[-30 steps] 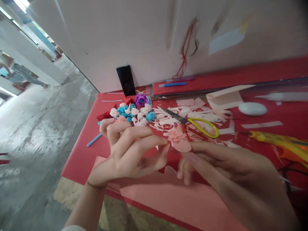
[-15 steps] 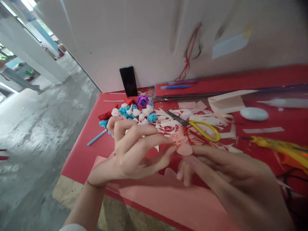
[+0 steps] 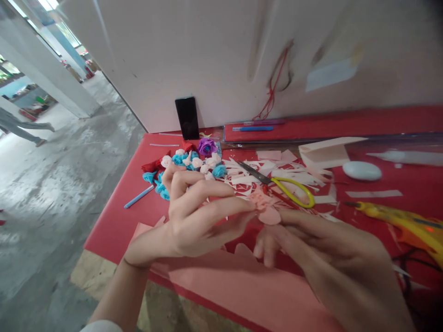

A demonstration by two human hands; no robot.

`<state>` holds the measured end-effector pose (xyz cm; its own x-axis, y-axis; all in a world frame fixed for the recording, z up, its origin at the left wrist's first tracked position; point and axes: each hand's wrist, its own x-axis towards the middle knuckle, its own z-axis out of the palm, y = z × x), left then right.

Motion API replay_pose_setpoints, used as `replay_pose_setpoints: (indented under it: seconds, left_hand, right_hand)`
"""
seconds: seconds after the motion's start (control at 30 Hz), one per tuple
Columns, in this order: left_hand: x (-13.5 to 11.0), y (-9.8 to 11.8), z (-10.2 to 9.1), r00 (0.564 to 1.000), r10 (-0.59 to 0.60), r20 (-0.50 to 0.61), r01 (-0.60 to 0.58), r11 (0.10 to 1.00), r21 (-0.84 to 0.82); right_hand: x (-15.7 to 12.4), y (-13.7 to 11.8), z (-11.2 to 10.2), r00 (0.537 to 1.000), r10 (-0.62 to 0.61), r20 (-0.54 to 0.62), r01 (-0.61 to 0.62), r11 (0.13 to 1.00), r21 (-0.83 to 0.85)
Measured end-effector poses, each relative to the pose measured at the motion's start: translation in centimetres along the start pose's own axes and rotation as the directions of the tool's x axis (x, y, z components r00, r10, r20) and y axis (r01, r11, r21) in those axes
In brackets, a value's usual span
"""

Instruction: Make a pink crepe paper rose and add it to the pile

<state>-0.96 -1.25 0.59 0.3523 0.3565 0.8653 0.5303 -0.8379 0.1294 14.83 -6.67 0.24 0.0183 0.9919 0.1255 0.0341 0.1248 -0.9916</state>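
Both hands meet over the red table [image 3: 117, 221] on a small pink paper flower [image 3: 263, 205]. My left hand [image 3: 194, 216] pinches the flower's left side between thumb and forefinger, the other fingers curled above. My right hand [image 3: 321, 249] comes in from the right and grips the flower's lower petal with thumb and fingertips. A pink paper sheet [image 3: 249, 286] with a cut edge lies under both hands at the table's front.
A pile of small paper roses [image 3: 188, 163] in blue, white, red and purple sits behind the left hand. Yellow-handled scissors [image 3: 287, 186] lie on paper scraps. A yellow glue gun [image 3: 398, 219] is at right. A black phone [image 3: 187, 117] leans on the wall. A person walks at far left.
My left hand's thumb and forefinger have closed in on the flower from the left. The view has drifted slightly; the flower stays between both hands.
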Motion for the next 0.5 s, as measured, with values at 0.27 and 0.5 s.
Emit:
replay_pose_setpoints:
  seconds: [0.27,0.5]
  left_hand:
    - [-0.11,0.08,0.14,0.999,0.008,-0.037,-0.007,1.000,0.024]
    - [-0.31,0.07,0.53,0.995,0.006,-0.104,0.002,0.998,0.068]
  right_hand:
    - [-0.03,0.20,0.00,1.000,-0.019,-0.008,0.019,1.000,0.003]
    - [0.04,-0.15,0.19,1.000,-0.016,-0.010,0.016,1.000,-0.027]
